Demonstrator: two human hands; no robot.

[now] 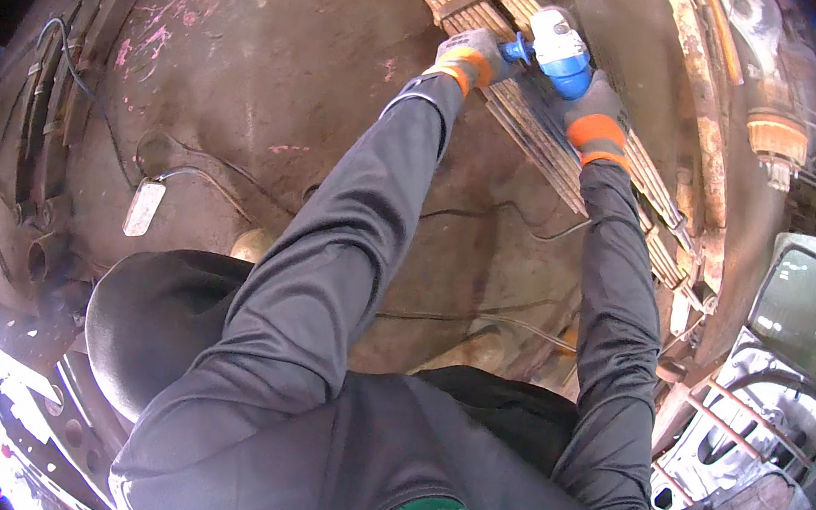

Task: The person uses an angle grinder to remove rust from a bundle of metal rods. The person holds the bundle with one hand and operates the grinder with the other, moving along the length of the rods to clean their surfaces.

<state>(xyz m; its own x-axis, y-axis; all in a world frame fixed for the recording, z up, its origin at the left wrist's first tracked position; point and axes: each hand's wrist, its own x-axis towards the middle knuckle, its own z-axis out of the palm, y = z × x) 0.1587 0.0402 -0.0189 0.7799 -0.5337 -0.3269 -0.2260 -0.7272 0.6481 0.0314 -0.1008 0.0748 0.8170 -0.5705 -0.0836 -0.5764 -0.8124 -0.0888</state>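
Note:
A blue and white handheld power tool (pixel 560 41) is held over long, stacked metal leaf springs (pixel 527 138) that run diagonally at the upper right. My left hand (pixel 466 55), in a grey glove with an orange cuff, is closed on the tool's blue side handle. My right hand (pixel 596 110), gloved the same way, is wrapped round the blue lower body of the tool. A metal clamp band (pixel 462 4) crosses the springs just above my left hand. The tool's working end is too unclear to make out.
Cables run across the stained floor (pixel 256 87) to a white power strip (pixel 144 207) at left. Long metal bars (pixel 39 132) lie along the left side. A rusty beam (pixel 702 107), a hub-like part (pixel 776 136) and a vehicle door with glass (pixel 804 310) line the right.

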